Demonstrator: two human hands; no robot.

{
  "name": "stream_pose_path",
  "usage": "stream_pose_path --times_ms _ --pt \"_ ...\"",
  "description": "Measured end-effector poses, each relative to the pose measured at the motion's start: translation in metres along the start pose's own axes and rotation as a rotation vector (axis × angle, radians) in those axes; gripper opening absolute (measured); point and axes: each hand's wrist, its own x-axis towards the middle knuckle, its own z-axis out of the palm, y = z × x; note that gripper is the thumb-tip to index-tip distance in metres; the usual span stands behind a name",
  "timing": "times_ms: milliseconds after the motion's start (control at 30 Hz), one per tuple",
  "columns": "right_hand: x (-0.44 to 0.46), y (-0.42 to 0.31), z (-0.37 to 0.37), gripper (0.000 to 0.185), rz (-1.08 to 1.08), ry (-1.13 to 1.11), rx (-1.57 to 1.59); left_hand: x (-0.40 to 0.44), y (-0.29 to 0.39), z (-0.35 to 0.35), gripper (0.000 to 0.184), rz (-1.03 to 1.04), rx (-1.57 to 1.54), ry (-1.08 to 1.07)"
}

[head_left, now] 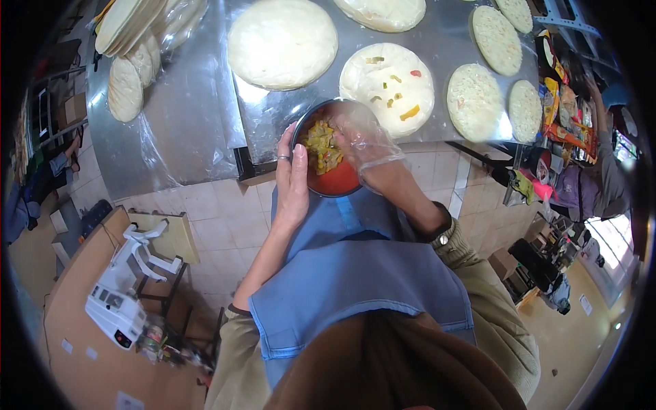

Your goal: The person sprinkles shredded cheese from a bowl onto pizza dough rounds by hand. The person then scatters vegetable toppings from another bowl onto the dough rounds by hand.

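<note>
In the head view, the left hand (295, 179) cups a bowl (333, 195) of chopped vegetables (320, 145) at the surface's (188, 109) near edge. The plastic-covered right hand (350, 140) dips inside, blurred; whether its fingers grip anything, I cannot tell.

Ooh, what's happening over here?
The person's left hand holds a round, dark-rimmed bowl of chopped yellow-green food. The right hand, in a clear plastic glove, reaches into it. On the grey metal table, one flat, pale dough round has a few colourful bits. Other rounds lie nearby.
</note>
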Motion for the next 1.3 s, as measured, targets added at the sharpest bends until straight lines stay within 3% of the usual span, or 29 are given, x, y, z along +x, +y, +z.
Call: stream_pose_path --times_ms 100,167,267,367,667,767,867,933,1000,1033,1100,1167,1233,1300 --pt "0.002 0.001 -0.004 0.033 0.128 -0.142 0.071 -0.001 -0.009 0.001 0.062 0.021 0.021 0.013" --pt "0.011 0.008 -0.001 0.026 0.297 -0.158 0.311 -0.002 -0.015 -0.001 0.06 0.003 -0.002 0.01" --pt "0.005 0.019 -0.008 0.021 0.343 -0.109 0.9 -0.004 -0.014 0.0 0.058 -0.04 -0.045 -0.023" --pt "0.006 0.02 -0.025 0.024 0.663 -0.218 1.19 -0.005 -0.013 0.002 0.059 -0.043 -0.04 -0.036" --pt "-0.003 0.044 -0.042 0.028 0.519 -0.211 1.483 -0.006 -0.024 -0.01 0.058 -0.115 -0.131 0.012" --pt "0.002 0.059 -0.048 0.025 0.606 -0.044 1.402 -0.008 -0.034 -0.022 0.06 -0.099 -0.154 0.06" --pt "0.018 0.085 -0.04 0.024 0.582 0.021 1.018 -0.013 -0.045 -0.037 0.06 -0.14 -0.148 0.123" --pt "0.028 0.096 -0.024 0.02 0.463 0.143 0.84 -0.013 -0.022 -0.048 0.06 -0.45 -0.877 0.144" --pt "0.038 0.116 0.002 0.02 0.301 0.18 0.544 -0.019 -0.032 -0.042 0.06 -0.196 -0.324 0.103" --pt "0.042 0.112 0.013 0.018 0.276 0.255 0.584 -0.019 -0.032 -0.043 0.061 -0.197 -0.32 0.106" --pt "0.045 0.101 0.017 0.015 0.264 0.232 0.351 -0.018 -0.019 -0.053 0.062 -0.432 -0.933 0.17" --pt "0.045 0.083 0.018 0.014 0.278 0.242 0.206 -0.016 -0.012 -0.057 0.062 -0.552 -1.248 0.198" --pt "0.042 0.084 0.019 0.014 0.266 0.194 0.249 -0.016 -0.012 -0.056 0.062 -0.497 -1.105 0.181" --pt "0.038 0.086 0.016 0.015 0.306 0.157 0.379 -0.019 -0.02 -0.049 0.063 -0.322 -0.636 0.159"
